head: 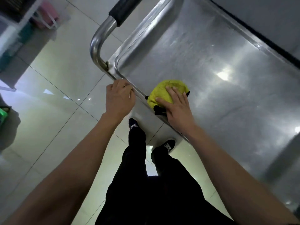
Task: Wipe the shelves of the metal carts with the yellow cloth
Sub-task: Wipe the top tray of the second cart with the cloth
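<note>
You are looking down at a pale tiled floor that fills the left and near part of the scene, with the metal cart taking up the right and far side. Its top shelf is a wide tray of dull, scuffed steel with a raised, rounded rim, and bright patches of light reflect off it. A bent steel handle tube rises at the cart's far-left corner, with a black grip sleeve on its upper stretch. Your legs in black trousers and dark shoes with white markings stand just beside the cart's near edge. Your left hand is curled over the shelf rim at the near-left corner, fingers folded around the edge. Your right hand lies flat and spread, palm down, pressing the yellow cloth onto the shelf just inside that rim. The cloth is bunched into a rounded, bright yellow-green wad with a black edge showing at its near side and beside your fingers.
</note>
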The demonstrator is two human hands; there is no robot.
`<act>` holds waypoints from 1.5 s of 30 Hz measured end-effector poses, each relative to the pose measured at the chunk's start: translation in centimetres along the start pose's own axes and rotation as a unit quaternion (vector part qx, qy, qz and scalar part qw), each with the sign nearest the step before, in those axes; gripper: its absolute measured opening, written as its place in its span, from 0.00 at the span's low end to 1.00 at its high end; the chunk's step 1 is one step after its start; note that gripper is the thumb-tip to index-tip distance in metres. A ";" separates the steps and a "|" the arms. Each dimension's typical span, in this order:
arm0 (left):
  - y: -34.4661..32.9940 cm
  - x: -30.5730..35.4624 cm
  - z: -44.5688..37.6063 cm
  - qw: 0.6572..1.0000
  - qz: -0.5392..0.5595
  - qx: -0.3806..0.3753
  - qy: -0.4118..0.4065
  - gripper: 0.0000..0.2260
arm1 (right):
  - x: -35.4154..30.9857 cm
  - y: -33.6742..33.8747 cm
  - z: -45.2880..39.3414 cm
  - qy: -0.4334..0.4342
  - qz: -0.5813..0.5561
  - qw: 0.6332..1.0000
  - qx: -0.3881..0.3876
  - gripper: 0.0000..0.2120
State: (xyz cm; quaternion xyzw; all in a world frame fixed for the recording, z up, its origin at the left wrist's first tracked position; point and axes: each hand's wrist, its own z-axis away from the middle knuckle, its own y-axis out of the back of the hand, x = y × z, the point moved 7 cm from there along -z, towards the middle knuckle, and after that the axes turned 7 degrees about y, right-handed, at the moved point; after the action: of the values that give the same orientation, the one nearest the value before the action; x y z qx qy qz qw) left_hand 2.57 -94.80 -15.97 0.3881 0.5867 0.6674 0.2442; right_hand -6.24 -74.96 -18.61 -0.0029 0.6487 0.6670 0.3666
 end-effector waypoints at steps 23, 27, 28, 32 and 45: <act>-1.3 11.0 -5.1 0.986 0.008 -0.147 -0.081 0.14 | 6.1 3.9 -0.1 -0.152 0.066 0.982 0.089 0.26; -1.4 8.7 -10.5 0.983 0.005 -0.163 -0.079 0.16 | 7.4 5.8 -6.0 -0.171 0.066 0.978 0.102 0.26; -1.5 8.3 -11.8 0.983 -0.002 -0.164 -0.080 0.16 | 7.8 6.2 -7.5 -0.174 0.068 0.977 0.106 0.25; -1.6 7.1 -15.8 0.980 -0.037 -0.182 -0.076 0.17 | 9.6 8.0 -13.9 -0.174 0.074 0.977 0.100 0.24; -2.9 6.8 -17.4 0.979 -0.038 -0.199 -0.002 0.18 | 16.2 12.8 -29.7 -0.135 0.052 0.982 0.123 0.25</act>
State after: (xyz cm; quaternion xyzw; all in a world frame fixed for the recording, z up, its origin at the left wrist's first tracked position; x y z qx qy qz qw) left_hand -15.73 -99.25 -17.43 0.3108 0.4559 0.7603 0.3427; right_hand -38.37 -91.48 -20.07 0.1656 0.6695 0.5947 0.4132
